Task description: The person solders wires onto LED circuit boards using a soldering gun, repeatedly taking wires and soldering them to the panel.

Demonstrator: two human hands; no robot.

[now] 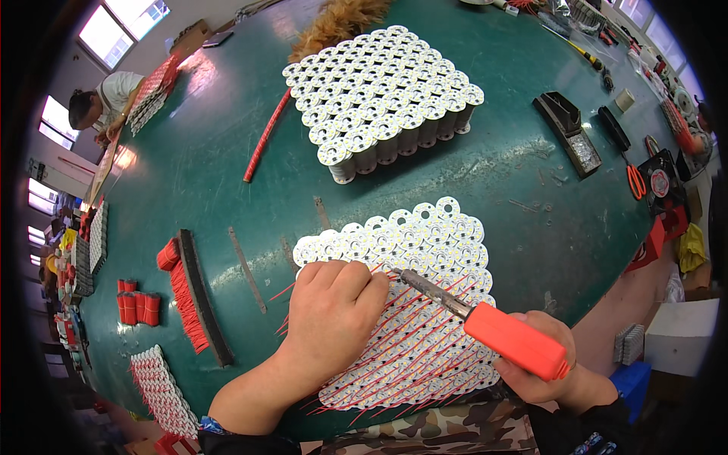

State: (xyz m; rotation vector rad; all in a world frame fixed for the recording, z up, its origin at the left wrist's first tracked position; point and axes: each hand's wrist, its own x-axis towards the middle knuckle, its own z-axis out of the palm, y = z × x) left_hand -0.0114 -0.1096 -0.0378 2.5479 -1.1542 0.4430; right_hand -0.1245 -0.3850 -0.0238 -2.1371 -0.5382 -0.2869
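Two hands: right hand (544,362) fingers grip orange-handled soldering iron (485,324); left hand (332,312) fingers curled on white discs (425,250).

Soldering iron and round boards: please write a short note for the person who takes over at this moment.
Right hand grips the orange-handled soldering iron, tip at the near sheet of round white boards. Left hand is closed on that sheet beside the tip; what it pinches is hidden. Boards nearer you carry red wires; the far rows show none. A second block of boards sits further back.
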